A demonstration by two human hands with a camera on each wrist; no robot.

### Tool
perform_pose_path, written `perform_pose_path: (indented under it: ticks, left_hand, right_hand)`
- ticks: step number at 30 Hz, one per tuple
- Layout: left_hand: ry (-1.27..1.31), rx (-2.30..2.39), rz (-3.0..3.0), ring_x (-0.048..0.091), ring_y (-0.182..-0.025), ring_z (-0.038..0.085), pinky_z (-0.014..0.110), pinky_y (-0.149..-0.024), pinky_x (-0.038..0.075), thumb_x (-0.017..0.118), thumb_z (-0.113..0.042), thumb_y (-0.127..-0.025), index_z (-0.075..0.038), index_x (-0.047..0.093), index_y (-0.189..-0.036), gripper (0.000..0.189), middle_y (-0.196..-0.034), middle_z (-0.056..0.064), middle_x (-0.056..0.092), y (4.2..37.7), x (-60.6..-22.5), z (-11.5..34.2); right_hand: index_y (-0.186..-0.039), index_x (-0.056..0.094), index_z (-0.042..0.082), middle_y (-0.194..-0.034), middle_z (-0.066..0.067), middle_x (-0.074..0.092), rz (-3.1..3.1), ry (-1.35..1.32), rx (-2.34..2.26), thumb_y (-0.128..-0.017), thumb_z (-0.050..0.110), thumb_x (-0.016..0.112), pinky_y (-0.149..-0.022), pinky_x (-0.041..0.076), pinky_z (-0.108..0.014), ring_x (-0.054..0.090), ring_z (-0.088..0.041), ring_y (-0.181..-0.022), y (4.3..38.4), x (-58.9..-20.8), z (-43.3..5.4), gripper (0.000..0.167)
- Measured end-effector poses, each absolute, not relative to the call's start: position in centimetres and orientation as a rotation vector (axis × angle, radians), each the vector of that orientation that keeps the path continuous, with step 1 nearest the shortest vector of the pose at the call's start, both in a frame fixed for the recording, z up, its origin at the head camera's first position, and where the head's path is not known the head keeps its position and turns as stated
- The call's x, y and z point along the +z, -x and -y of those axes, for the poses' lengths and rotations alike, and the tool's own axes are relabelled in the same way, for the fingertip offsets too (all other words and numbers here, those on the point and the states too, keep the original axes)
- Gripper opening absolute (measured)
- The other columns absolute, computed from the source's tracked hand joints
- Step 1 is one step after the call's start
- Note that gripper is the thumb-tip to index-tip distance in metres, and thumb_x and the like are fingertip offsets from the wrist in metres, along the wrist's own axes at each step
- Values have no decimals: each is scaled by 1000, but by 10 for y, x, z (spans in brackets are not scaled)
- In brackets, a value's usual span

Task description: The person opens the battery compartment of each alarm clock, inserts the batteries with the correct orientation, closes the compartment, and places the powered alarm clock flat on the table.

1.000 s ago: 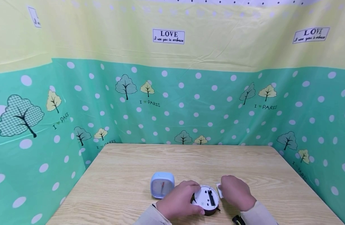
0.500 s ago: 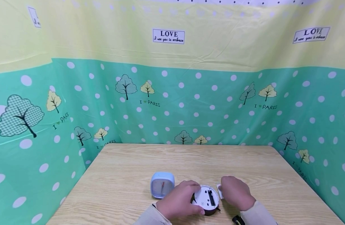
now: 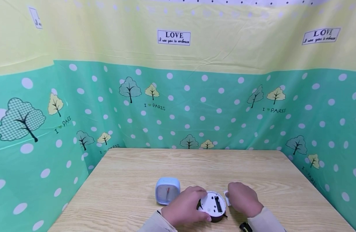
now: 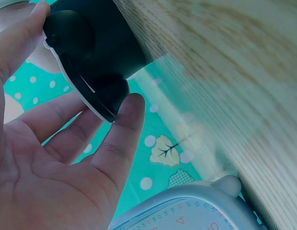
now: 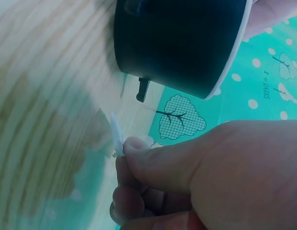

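Note:
A round black clock (image 3: 212,205) lies with its white back turned up, an open dark battery slot (image 3: 218,204) showing in it. My left hand (image 3: 187,206) holds it from the left side; in the left wrist view, fingertips and thumb reach its white rim and black body (image 4: 98,48). A short black leg (image 5: 142,89) sticks out from its side in the right wrist view. Just right of the clock, my right hand (image 3: 243,198) pinches a small flat white piece (image 5: 117,134) between thumb and forefinger, close to the table and apart from the clock.
A light blue alarm clock (image 3: 167,190) stands left of my left hand, its dial facing me. A black object (image 3: 245,227) sits by my right wrist. The wooden table (image 3: 195,164) ends at a green dotted curtain (image 3: 154,129) behind and on both sides.
My right hand has shifted very slightly, and the white piece has tilted a little with it. My left hand and both clocks keep their places.

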State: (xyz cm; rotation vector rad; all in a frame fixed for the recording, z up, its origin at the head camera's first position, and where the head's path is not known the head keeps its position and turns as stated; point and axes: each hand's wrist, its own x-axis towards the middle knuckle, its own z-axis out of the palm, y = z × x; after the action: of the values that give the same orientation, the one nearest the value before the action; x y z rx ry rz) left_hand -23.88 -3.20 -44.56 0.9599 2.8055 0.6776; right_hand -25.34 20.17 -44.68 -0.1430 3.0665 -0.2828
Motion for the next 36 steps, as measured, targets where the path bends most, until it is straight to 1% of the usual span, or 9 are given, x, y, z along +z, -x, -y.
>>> perform_pose_path:
  ticks: [6, 18, 36]
  left_hand:
    - [-972, 673, -2811, 58, -128, 10, 32, -108, 50, 87, -55, -78, -19, 67, -137, 71, -140, -7, 63, 239, -446, 32]
    - [-975, 668, -2808, 58, -129, 11, 32, -108, 49, 86, -56, -78, -20, 67, -137, 72, -140, -8, 62, 240, -447, 32]
    - [-976, 658, -2809, 57, -130, 11, 33, -109, 49, 85, -57, -79, -20, 66, -139, 73, -141, -8, 62, 240, -447, 33]
  right_hand:
    - [-81, 70, 10, -72, -1, 61, -3051, 131, -284, -99, 21, 67, -53, 48, -39, 53, -18, -62, 253, -446, -201, 21]
    - [-78, 68, 11, -71, -1, 60, -3058, 132, -284, -99, 20, 68, -53, 48, -41, 53, -19, -62, 253, -448, -202, 22]
    - [-77, 68, 12, -71, -1, 61, -3044, 116, -272, -99, 20, 67, -52, 48, -40, 53, -19, -61, 253, -448, -202, 24]
